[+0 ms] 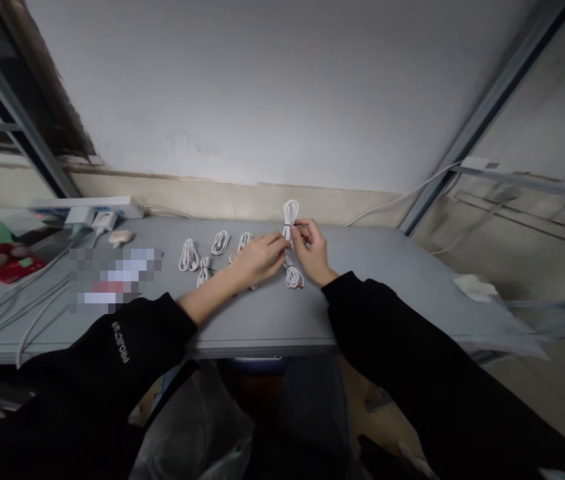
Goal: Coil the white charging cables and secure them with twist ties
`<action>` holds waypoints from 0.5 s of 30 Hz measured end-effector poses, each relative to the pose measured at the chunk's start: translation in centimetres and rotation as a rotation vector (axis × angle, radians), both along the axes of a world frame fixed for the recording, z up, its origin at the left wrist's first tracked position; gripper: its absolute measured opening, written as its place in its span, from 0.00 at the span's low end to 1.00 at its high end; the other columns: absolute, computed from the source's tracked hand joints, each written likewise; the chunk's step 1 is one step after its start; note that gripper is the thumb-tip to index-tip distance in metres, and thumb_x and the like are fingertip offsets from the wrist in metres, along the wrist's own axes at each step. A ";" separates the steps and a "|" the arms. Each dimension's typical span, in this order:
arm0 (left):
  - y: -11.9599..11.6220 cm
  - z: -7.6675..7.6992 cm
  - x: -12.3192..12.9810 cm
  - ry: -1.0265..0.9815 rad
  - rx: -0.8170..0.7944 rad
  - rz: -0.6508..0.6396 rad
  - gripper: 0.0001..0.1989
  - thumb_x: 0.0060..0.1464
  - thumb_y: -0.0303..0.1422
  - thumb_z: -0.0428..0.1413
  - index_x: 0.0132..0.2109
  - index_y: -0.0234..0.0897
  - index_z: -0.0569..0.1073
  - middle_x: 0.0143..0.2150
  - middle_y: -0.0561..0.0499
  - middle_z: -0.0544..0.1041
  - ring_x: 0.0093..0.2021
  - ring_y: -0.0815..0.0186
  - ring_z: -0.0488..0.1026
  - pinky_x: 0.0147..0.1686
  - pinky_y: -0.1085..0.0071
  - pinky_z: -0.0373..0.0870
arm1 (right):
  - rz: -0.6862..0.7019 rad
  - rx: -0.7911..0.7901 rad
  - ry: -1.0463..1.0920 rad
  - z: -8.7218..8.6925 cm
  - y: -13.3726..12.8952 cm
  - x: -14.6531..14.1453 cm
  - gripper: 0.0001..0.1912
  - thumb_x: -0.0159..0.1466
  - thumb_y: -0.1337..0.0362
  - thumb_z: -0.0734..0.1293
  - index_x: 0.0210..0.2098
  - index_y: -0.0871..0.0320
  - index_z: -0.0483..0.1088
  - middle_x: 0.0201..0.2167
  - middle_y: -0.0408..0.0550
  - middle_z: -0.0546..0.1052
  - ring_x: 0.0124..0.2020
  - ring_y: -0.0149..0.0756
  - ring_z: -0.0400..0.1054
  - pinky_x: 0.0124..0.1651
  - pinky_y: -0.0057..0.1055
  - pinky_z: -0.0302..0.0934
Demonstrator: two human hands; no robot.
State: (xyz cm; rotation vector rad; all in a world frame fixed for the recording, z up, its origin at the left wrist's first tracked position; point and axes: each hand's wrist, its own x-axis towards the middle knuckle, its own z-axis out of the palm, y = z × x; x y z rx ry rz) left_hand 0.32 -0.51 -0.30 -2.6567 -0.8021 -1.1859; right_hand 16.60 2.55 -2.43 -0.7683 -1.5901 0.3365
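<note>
Closely pinching a black tie (pixel 298 225) on a coiled white cable (pixel 290 217)

From the head view, your right hand (pixel 312 250) holds the tie between its fingers at the frame's centre, while your left hand (pixel 257 260) closes its fingertips on the cable's middle. Below, on a grey table (pixel 362 267), four more coiled white cables (pixel 188 255) lie just left of your hands; a further strand (pixel 252 287) beneath your left hand is too hidden to count.
</note>
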 end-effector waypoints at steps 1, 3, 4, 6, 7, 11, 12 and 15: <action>-0.1 0.0 0.2 -0.113 -0.076 -0.028 0.06 0.56 0.27 0.52 0.42 0.36 0.67 0.37 0.48 0.72 0.35 0.66 0.72 0.37 0.67 0.70 | -0.021 0.010 -0.009 0.0 -0.1 -0.1 0.13 0.66 0.51 0.62 0.41 0.53 0.64 0.28 0.43 0.76 0.24 0.29 0.66 0.25 0.28 0.58; -0.1 0.0 0.4 -0.355 -0.255 -0.068 0.11 0.53 0.30 0.56 0.44 0.37 0.64 0.39 0.50 0.71 0.33 0.69 0.71 0.36 0.69 0.69 | -0.063 0.042 -0.030 0.0 -0.4 -0.2 0.12 0.66 0.52 0.62 0.41 0.53 0.64 0.29 0.43 0.77 0.23 0.29 0.66 0.25 0.28 0.57; -0.1 0.0 0.5 -0.460 -0.347 -0.078 0.15 0.52 0.31 0.57 0.45 0.37 0.63 0.41 0.49 0.71 0.32 0.70 0.71 0.34 0.70 0.69 | -0.078 0.060 -0.041 -0.1 -0.5 -0.3 0.12 0.66 0.52 0.63 0.41 0.53 0.65 0.29 0.43 0.77 0.23 0.29 0.66 0.25 0.28 0.57; -0.1 0.1 0.7 -0.582 -0.518 -0.102 0.20 0.51 0.34 0.59 0.49 0.37 0.62 0.46 0.47 0.70 0.32 0.71 0.71 0.33 0.71 0.68 | -0.089 0.092 -0.064 -0.2 -0.8 -0.5 0.11 0.66 0.53 0.63 0.41 0.54 0.66 0.29 0.44 0.77 0.23 0.29 0.66 0.26 0.29 0.58; 0.0 0.2 0.7 -0.598 -0.594 -0.122 0.20 0.52 0.35 0.58 0.50 0.36 0.63 0.47 0.46 0.71 0.33 0.71 0.71 0.34 0.71 0.68 | -0.083 0.105 -0.078 -0.2 -0.9 -0.6 0.11 0.66 0.54 0.63 0.41 0.54 0.66 0.29 0.44 0.77 0.24 0.29 0.66 0.26 0.29 0.58; 0.1 0.4 0.8 -0.534 -0.797 -0.215 0.13 0.55 0.31 0.51 0.48 0.34 0.68 0.44 0.46 0.75 0.37 0.67 0.70 0.36 0.71 0.68 | -0.037 0.195 -0.165 -0.2 -1.0 -0.7 0.09 0.67 0.56 0.62 0.40 0.54 0.68 0.32 0.45 0.77 0.29 0.31 0.69 0.30 0.30 0.61; 0.2 0.4 0.9 -0.522 -0.818 -0.214 0.13 0.54 0.30 0.50 0.47 0.34 0.69 0.42 0.47 0.75 0.37 0.67 0.70 0.36 0.71 0.67 | -0.037 0.218 -0.188 -0.1 -0.9 -0.6 0.09 0.67 0.56 0.62 0.39 0.54 0.69 0.33 0.45 0.76 0.30 0.32 0.69 0.31 0.30 0.62; 0.4 0.2 0.9 -0.497 -0.818 -0.167 0.13 0.52 0.28 0.50 0.46 0.34 0.70 0.36 0.50 0.74 0.33 0.68 0.68 0.33 0.73 0.65 | -0.069 0.231 -0.241 0.1 -0.9 -0.5 0.11 0.68 0.55 0.61 0.36 0.54 0.70 0.33 0.47 0.75 0.34 0.35 0.69 0.34 0.33 0.64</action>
